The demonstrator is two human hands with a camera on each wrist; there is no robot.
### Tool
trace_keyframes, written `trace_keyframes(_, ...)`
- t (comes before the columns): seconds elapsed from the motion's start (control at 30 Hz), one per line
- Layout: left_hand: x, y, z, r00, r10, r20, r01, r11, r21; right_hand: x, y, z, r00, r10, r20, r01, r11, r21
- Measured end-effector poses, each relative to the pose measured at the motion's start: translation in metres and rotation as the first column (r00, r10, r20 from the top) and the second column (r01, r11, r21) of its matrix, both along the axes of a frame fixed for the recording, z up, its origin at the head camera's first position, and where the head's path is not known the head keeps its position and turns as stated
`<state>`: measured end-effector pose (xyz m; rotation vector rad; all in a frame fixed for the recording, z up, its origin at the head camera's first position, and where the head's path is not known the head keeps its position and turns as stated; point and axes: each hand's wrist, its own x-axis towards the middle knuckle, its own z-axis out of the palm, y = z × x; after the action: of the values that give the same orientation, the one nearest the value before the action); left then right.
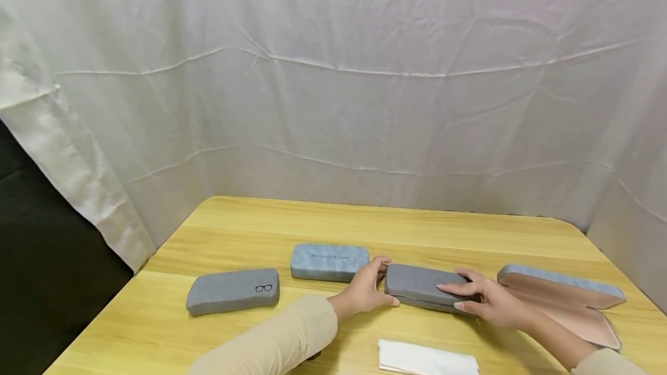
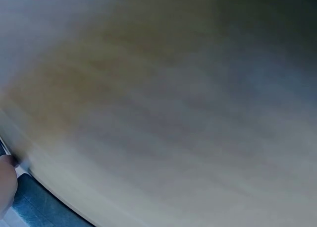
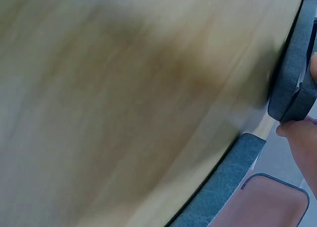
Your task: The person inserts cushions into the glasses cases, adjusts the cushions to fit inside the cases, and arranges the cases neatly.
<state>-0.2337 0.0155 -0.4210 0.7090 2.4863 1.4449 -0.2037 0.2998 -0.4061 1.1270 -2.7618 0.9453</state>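
Both hands hold a grey glasses case (image 1: 424, 283) on the table, one at each end. My left hand (image 1: 363, 289) grips its left end, thumb in front and fingers behind. On the right end, my right hand (image 1: 492, 301) has its thumb at the front and its fingers over the top and back. The right wrist view shows a narrow gap along the seam of this glasses case (image 3: 290, 83), beside the right hand (image 3: 304, 147). Whatever lies inside is hidden. Only a bit of the left hand (image 2: 7, 185) appears in the left wrist view.
A blue glasses case (image 1: 329, 260) lies closed behind the left hand. Further left is another grey case (image 1: 234, 291) with a glasses print. An open blue case (image 1: 565, 288) with pink lining lies right. A folded white cloth (image 1: 427, 357) sits near the front. White curtains (image 1: 365, 120) surround the table.
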Motion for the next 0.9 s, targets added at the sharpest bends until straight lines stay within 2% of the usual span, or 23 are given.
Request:
trace_keyframes(0.2, 0.000, 0.001, 0.001, 1.000, 0.012, -0.004, -0.012, 1.000, -0.017, 0.001, -0.004, 0.000, 0.998, -0.029, -0.054, 0.031, 0.999, 0.026)
trace_keyframes(0.37, 0.001, 0.003, 0.003, 1.000, 0.024, -0.007, -0.024, 0.998, -0.053, 0.002, -0.007, 0.001, 0.997, -0.050, -0.059, 0.052, 0.998, 0.033)
trace_keyframes(0.7, 0.004, 0.009, 0.013, 0.992, 0.084, -0.099, -0.102, 0.976, -0.192, -0.002, -0.011, 0.008, 0.989, -0.142, 0.044, 0.140, 0.989, 0.046)
trace_keyframes(0.9, 0.004, 0.018, 0.022, 0.982, 0.168, -0.090, -0.184, 0.955, -0.234, -0.006, -0.014, 0.008, 0.980, -0.185, 0.078, 0.183, 0.983, 0.031)
